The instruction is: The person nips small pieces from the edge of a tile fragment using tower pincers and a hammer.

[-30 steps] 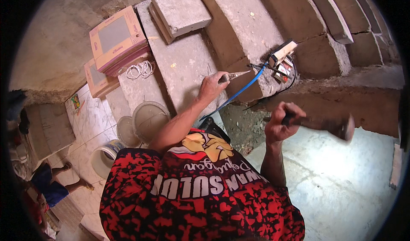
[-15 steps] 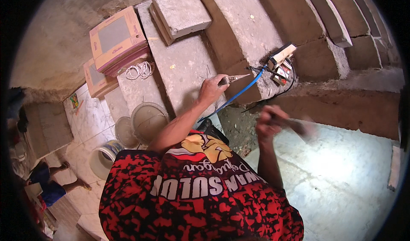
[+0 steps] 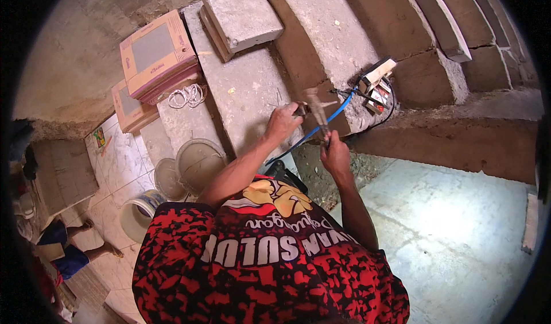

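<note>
My left hand [image 3: 281, 123] is closed around the dark end of a pointed metal tool [image 3: 329, 104], whose tapered tip points right over the concrete step. In my right hand [image 3: 336, 153] is a hammer [image 3: 321, 117], gripped by its dark handle. The hammer's head is up beside my left hand, over the pointed tool and partly covering it; whether they touch I cannot tell. A blue strap [image 3: 341, 108] runs diagonally just past the two tools. Right of them on a step sits a box-shaped device [image 3: 376, 74] with a dark cable, beside small packets [image 3: 379, 97].
Rough concrete steps [image 3: 252, 83] rise ahead, with a thick slab [image 3: 244, 16] on one. Tile boxes [image 3: 155, 48] and coiled white cord [image 3: 187, 95] lie left. Nearer are round basins [image 3: 201, 157] and a bucket [image 3: 135, 220]. Another person's legs [image 3: 80, 252] show at lower left.
My right hand has swung the hammer from the right, up and leftward to the pointed tool. My left hand stays nearly in place, still holding that tool.
</note>
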`<state>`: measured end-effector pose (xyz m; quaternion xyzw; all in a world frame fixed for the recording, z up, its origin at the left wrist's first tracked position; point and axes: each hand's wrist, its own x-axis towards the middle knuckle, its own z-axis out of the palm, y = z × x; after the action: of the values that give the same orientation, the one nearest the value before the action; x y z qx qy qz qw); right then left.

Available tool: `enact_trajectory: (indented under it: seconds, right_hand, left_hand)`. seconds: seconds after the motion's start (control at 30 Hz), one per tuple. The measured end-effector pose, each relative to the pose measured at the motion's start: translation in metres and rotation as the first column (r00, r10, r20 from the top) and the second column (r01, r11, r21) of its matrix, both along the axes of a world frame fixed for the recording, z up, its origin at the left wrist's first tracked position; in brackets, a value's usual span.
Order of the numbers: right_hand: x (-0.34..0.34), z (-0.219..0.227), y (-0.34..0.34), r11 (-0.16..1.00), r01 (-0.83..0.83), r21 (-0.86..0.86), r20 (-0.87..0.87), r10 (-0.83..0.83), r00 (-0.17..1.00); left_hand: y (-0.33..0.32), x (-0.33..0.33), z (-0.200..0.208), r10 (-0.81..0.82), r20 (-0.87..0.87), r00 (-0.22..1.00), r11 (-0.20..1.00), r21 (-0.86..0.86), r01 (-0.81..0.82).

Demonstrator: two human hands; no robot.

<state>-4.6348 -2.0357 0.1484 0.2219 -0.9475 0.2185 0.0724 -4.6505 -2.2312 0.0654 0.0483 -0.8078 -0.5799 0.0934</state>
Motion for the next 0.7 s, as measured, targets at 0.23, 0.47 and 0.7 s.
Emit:
enact_trajectory:
  seconds: [0.23, 0.47, 0.7]
  right_hand:
    - [0.004, 0.107, -0.034, 0.81, -0.164, -0.563, -0.283, -0.003, 0.959]
    - [0.001, 0.01, -0.001, 0.99, 0.081, 0.117, 0.15, -0.098, 0.984]
    - [0.0, 0.078, -0.041, 0.612, -0.388, -0.689, -0.521, -0.046, 0.852]
  left_hand:
    - [-0.007, 0.006, 0.008, 0.051, -0.049, 0.998, 0.993, 0.108, -0.045]
    - [0.002, -0.006, -0.003, -0.023, 0.01, 1.0, 0.997, 0.068, 0.023]
    - [-0.006, 0.0, 0.004, 0.078, -0.086, 0.993, 0.995, 0.065, -0.073]
